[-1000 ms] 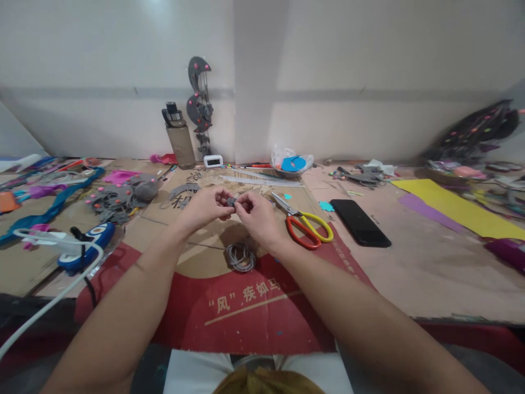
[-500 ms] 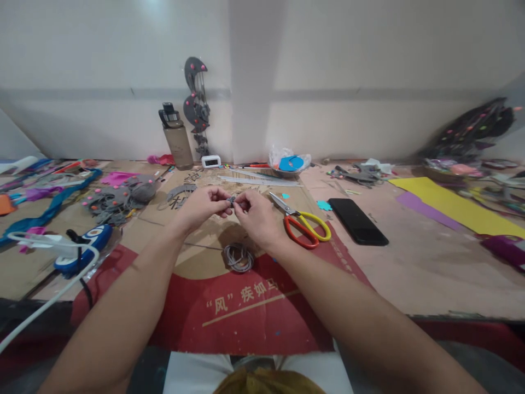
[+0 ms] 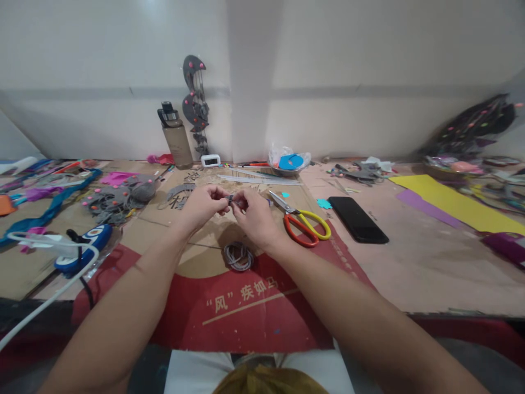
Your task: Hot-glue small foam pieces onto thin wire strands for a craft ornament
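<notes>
Over the cardboard sheet [image 3: 262, 328], my left hand [image 3: 207, 205] and my right hand [image 3: 254, 213] meet at the fingertips. Both pinch a small dark grey piece [image 3: 230, 199]; its kind is too small to make out. A coil of grey cord [image 3: 238, 256] lies on the sheet just below my hands. To the right of my right hand rest scissors [image 3: 301, 221] with one red and one yellow handle, blades pointing up and left. Left of my left hand is a curved grey piece [image 3: 180, 190].
A black phone [image 3: 357, 220] lies right of the scissors. Grey pieces with pink pins [image 3: 118, 200] and a blue-and-white device with cables [image 3: 84, 249] are at left. A bottle [image 3: 177, 139], a small white clock [image 3: 210, 161] and a bowl with blue pieces [image 3: 289, 162] stand along the wall.
Both hands stay together with slight finger movement. The small dark piece shows a little more between the fingertips. The other things stay where they were.
</notes>
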A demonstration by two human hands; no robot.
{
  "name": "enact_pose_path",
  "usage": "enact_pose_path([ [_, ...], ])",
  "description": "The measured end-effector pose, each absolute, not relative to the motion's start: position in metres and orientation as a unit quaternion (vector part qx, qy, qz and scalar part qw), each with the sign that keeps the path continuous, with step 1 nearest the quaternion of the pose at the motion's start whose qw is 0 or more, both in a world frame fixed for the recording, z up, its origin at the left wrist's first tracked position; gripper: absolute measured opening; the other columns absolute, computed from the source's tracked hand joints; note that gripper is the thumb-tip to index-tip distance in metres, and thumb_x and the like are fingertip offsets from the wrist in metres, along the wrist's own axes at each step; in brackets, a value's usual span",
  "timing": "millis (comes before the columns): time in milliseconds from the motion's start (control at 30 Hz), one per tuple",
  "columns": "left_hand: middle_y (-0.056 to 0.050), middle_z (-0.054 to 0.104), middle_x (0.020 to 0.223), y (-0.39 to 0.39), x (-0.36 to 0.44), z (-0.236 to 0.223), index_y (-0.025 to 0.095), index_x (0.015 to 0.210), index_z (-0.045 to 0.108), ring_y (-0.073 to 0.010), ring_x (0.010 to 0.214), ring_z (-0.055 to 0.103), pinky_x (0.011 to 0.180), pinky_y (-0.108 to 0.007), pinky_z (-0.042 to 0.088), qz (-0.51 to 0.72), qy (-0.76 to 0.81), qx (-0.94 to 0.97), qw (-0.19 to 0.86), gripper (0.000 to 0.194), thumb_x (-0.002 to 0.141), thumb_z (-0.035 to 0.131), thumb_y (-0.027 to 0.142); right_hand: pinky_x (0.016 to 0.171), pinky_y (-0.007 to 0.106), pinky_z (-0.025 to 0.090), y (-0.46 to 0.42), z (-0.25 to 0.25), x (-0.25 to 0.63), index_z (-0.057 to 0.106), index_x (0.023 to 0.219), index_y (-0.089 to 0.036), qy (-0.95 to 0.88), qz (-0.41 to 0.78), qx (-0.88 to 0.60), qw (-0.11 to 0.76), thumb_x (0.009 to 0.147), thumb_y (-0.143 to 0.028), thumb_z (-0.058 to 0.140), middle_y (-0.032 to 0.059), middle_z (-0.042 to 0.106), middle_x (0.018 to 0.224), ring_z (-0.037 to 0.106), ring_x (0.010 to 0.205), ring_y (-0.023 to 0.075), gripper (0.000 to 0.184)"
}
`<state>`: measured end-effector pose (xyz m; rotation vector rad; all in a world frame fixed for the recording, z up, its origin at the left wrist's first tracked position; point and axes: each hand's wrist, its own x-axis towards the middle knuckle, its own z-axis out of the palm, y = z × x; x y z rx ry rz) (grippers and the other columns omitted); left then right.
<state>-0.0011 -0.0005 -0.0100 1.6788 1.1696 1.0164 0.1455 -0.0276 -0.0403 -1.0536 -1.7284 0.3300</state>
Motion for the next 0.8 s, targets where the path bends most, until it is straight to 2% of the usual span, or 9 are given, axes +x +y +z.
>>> enact_pose_path([
  [133, 0.001, 0.059, 0.058, -0.001, -0.002, -0.009, 0.014, 0.073, 0.060, -0.0095, 0.050, 0.054, 0.050, -0.023, 0.042, 0.411, 0.475, 0.693, 0.354, 0.012, 0.062, 0.057, 0.013, 0.058, 0.024, 0.037, -0.031, -0.036, 0.142, 0.049, 0.095, -0.019, -0.681, 0.227, -0.452, 0.529, 0.077, -0.024, 0.054, -0.0039, 0.049, 0.067, 0.047, 0.061, 0.0114, 0.019],
  [267, 0.000, 0.060, 0.063, -0.005, -0.001, -0.006, 0.014, 0.075, 0.061, -0.0095, 0.054, 0.054, 0.052, -0.022, 0.042, 0.398, 0.465, 0.725, 0.316, 0.011, 0.065, 0.059, 0.016, 0.059, 0.025, 0.037, -0.030, -0.036, 0.144, 0.054, 0.091, -0.019, -0.668, 0.257, -0.456, 0.529, 0.080, -0.031, 0.053, -0.0024, 0.053, 0.069, 0.048, 0.062, 0.0112, 0.016],
  [433, -0.003, 0.065, 0.072, -0.008, 0.002, -0.001, 0.013, 0.089, 0.059, -0.0125, 0.064, 0.062, 0.061, -0.026, 0.050, 0.417, 0.406, 0.668, 0.464, 0.024, 0.068, 0.067, 0.022, 0.058, 0.024, 0.038, -0.021, -0.037, 0.147, 0.056, 0.082, -0.018, -0.604, 0.335, -0.456, 0.561, 0.078, -0.033, 0.054, 0.0000, 0.059, 0.073, 0.050, 0.062, 0.0108, 0.015],
  [567, -0.003, 0.065, 0.072, -0.007, 0.003, -0.003, 0.011, 0.086, 0.062, -0.0111, 0.064, 0.062, 0.061, -0.024, 0.050, 0.449, 0.374, 0.607, 0.538, 0.026, 0.064, 0.073, 0.021, 0.056, 0.023, 0.037, -0.018, -0.034, 0.147, 0.053, 0.075, -0.019, -0.558, 0.395, -0.448, 0.577, 0.076, -0.034, 0.055, -0.0023, 0.056, 0.067, 0.047, 0.059, 0.0098, 0.016],
  [667, -0.003, 0.064, 0.069, -0.006, 0.004, -0.005, 0.011, 0.081, 0.064, -0.0098, 0.061, 0.060, 0.059, -0.022, 0.049, 0.459, 0.365, 0.585, 0.559, 0.023, 0.065, 0.074, 0.023, 0.057, 0.023, 0.036, -0.018, -0.033, 0.147, 0.052, 0.071, -0.019, -0.559, 0.395, -0.448, 0.576, 0.075, -0.035, 0.055, -0.0034, 0.053, 0.065, 0.045, 0.058, 0.0096, 0.016],
  [800, -0.003, 0.066, 0.069, -0.006, 0.004, -0.005, 0.011, 0.081, 0.068, -0.0095, 0.060, 0.059, 0.060, -0.023, 0.049, 0.462, 0.377, 0.602, 0.531, 0.023, 0.064, 0.075, 0.026, 0.063, 0.025, 0.040, -0.017, -0.033, 0.150, 0.054, 0.080, -0.019, -0.592, 0.334, -0.450, 0.579, 0.074, -0.032, 0.055, -0.0016, 0.057, 0.076, 0.049, 0.066, 0.0108, 0.014],
])
